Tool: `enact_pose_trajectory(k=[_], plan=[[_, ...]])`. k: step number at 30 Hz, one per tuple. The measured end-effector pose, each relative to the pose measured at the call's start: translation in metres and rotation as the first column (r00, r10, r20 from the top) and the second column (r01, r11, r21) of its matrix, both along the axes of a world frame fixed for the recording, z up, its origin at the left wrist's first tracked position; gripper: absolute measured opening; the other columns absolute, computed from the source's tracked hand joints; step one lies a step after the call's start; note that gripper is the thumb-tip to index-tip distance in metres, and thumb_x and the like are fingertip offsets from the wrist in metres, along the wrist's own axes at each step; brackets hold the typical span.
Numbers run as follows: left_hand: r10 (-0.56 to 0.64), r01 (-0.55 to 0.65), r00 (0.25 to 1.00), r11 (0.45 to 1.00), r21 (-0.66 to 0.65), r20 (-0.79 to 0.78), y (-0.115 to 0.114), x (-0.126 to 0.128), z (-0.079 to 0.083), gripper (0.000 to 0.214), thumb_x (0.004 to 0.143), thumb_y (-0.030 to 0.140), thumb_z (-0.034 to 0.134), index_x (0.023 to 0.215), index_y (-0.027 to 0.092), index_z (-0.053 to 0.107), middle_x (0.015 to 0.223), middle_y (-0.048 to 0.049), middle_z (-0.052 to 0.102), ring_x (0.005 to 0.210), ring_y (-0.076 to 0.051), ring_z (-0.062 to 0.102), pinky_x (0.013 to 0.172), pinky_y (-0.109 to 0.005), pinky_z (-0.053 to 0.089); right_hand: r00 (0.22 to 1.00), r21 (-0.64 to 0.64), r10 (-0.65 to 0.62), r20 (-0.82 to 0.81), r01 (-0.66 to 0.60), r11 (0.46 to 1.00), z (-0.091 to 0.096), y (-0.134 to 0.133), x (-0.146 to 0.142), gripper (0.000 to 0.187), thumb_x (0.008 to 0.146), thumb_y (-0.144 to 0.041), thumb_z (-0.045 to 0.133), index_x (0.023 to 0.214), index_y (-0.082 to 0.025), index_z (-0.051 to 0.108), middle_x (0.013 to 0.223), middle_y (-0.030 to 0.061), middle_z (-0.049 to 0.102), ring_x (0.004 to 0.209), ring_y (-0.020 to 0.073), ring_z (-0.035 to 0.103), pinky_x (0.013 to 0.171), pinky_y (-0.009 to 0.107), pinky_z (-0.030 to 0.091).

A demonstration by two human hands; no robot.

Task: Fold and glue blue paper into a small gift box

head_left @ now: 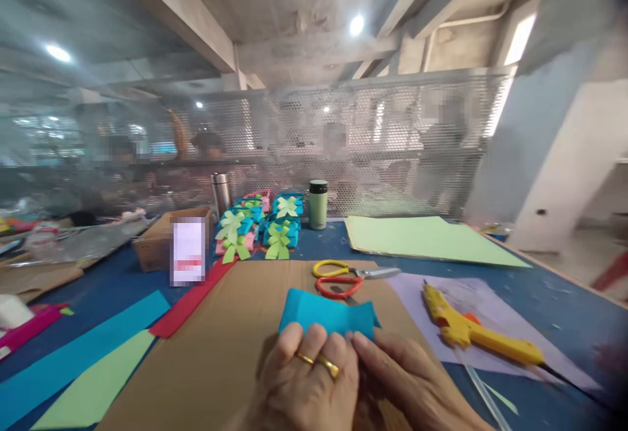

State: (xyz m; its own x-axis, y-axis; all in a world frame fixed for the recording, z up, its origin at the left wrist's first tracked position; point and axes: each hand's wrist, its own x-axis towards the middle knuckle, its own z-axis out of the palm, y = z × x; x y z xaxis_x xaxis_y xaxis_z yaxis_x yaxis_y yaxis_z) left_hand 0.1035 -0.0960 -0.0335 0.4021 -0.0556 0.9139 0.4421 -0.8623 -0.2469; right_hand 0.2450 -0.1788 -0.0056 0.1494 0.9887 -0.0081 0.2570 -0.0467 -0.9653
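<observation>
A small blue folded piece of craft sheet (pixel 324 311) is held over the brown cardboard (pixel 206 359). My left hand (pixel 314 375), with two gold rings, has its fingers curled over the near edge of the piece. At its near right corner, my right hand (pixel 397 369) pinches with thumb and fingers, close against the left. My palms and fingers cover the piece's lower side. Just beyond it lie scissors (pixel 350 275) with one yellow and one red handle, blades pointing right.
A yellow glue gun (pixel 471 329) rests on a purple sheet (pixel 407 293) at right. Blue (pixel 93 356), green (pixel 98 385) and red strips (pixel 196 297) lie left. Behind stand several bow-trimmed pieces (pixel 279 238), a green tumbler (pixel 318 205), a steel flask (pixel 222 192) and a cardboard box (pixel 152 241).
</observation>
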Motion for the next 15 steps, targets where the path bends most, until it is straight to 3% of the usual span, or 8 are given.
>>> enact_pose_trajectory(k=[3,5,8,9,10,11,13,15], plan=[[-0.188,0.188,0.982,0.981,-0.038,0.009,-0.001,-0.011,0.009,0.019,0.096,0.02,0.054,0.093,0.013,0.072,0.073,-0.0009,0.071,0.071,-0.017,0.06,0.079,-0.036,0.036,0.999,0.059,0.032,0.0,-0.032,0.998,0.002,0.002,0.002,0.057,0.088,-0.072,0.045,0.071,-0.019,0.055,0.07,0.0027,0.057,0.064,0.0152,0.052,0.064,0.026,0.047],[-0.252,0.255,0.967,0.957,-0.14,0.04,0.005,-0.025,0.024,0.017,0.095,0.018,0.055,0.097,0.016,0.072,0.084,-0.0024,0.073,0.08,-0.018,0.062,0.084,-0.038,0.038,0.991,0.044,0.112,0.071,-0.115,0.992,0.005,0.003,0.006,0.058,0.094,-0.067,0.04,0.066,-0.018,0.053,0.063,0.0018,0.055,0.061,0.0137,0.051,0.064,0.026,0.044],[-0.181,0.226,0.969,0.927,-0.298,0.17,0.027,-0.047,0.049,0.021,0.091,0.016,0.059,0.107,0.022,0.072,0.104,-0.0043,0.071,0.098,-0.022,0.063,0.093,-0.039,0.041,0.948,0.013,0.28,0.153,-0.285,0.958,0.016,0.0,0.013,0.052,0.099,-0.057,0.04,0.077,-0.015,0.062,0.071,0.0024,0.058,0.069,0.0135,0.055,0.072,0.025,0.046],[-0.14,0.218,0.968,0.88,-0.423,0.208,0.036,-0.051,0.055,0.019,0.092,0.021,0.059,0.106,0.024,0.071,0.108,-0.0044,0.069,0.102,-0.023,0.062,0.096,-0.039,0.041,0.92,-0.003,0.365,0.143,-0.369,0.93,0.021,-0.001,0.014,0.05,0.1,-0.055,0.04,0.081,-0.015,0.065,0.074,0.0028,0.06,0.071,0.0131,0.056,0.074,0.025,0.047],[-0.12,0.242,0.963,0.783,-0.574,0.242,0.046,-0.054,0.059,0.019,0.094,0.028,0.057,0.107,0.024,0.071,0.111,-0.0044,0.069,0.104,-0.023,0.062,0.097,-0.038,0.043,0.887,-0.031,0.447,0.112,-0.447,0.894,0.025,-0.003,0.016,0.049,0.101,-0.053,0.04,0.084,-0.014,0.066,0.077,0.0034,0.061,0.072,0.0129,0.057,0.075,0.025,0.048],[-0.102,0.275,0.957,0.613,-0.741,0.271,0.054,-0.054,0.06,0.024,0.097,0.036,0.054,0.11,0.024,0.069,0.112,-0.0043,0.069,0.103,-0.022,0.063,0.096,-0.037,0.045,0.855,-0.06,0.513,0.074,-0.51,0.858,0.028,-0.003,0.017,0.049,0.101,-0.051,0.04,0.084,-0.014,0.066,0.078,0.0039,0.062,0.072,0.0126,0.059,0.075,0.025,0.049],[-0.204,0.325,0.935,0.168,-0.931,0.29,0.064,-0.05,0.058,0.04,0.099,0.049,0.045,0.111,0.02,0.069,0.105,-0.0073,0.072,0.096,-0.022,0.066,0.088,-0.035,0.05,0.8,-0.123,0.6,0.011,-0.594,0.795,0.032,-0.003,0.02,0.05,0.101,-0.051,0.039,0.082,-0.013,0.066,0.078,0.0048,0.064,0.071,0.0128,0.061,0.075,0.025,0.05],[-0.355,0.257,0.873,-0.245,-0.935,0.334,0.065,-0.043,0.051,0.05,0.098,0.056,0.041,0.11,0.016,0.07,0.101,-0.0096,0.073,0.092,-0.023,0.067,0.084,-0.035,0.052,0.768,-0.188,0.64,0.004,-0.628,0.755,0.03,-0.001,0.024,0.049,0.1,-0.051,0.041,0.08,-0.013,0.065,0.076,0.0046,0.064,0.07,0.0129,0.062,0.073,0.025,0.05]])
